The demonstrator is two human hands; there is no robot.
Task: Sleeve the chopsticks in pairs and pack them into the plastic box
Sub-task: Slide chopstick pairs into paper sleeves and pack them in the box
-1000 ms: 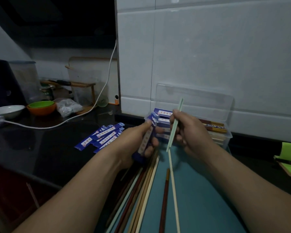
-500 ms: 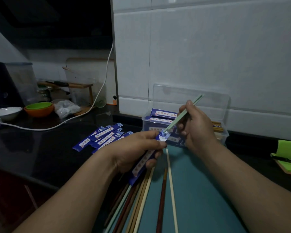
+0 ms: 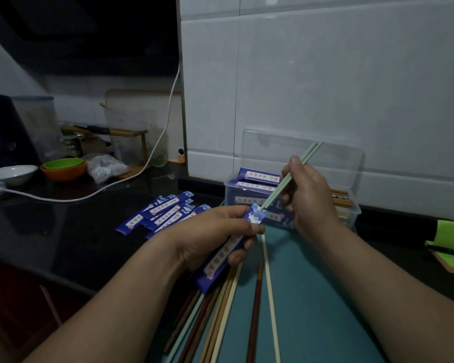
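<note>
- Chopsticks [image 3: 273, 193], the pale green pair, are up in the air in front of the plastic box [image 3: 351, 206], with the thin tips just going into the mouth of the blue sleeve [image 3: 215, 265].
- My right hand [image 3: 312, 200] pinches them near the middle, thumb on top. My left hand [image 3: 215, 231] is curled round the sleeve, fingertips squeezing its open end.
- They look light, stiff and pretty slick, so I'd guess they could slide apart. Holding both together close to the tips should steer better.
- The sleeve is thin paper and would probably crumple if jabbed.
- The long axis runs diagonally: tips near-left and down, thick ends far-right and up, roughly in line with the sleeve.
</note>
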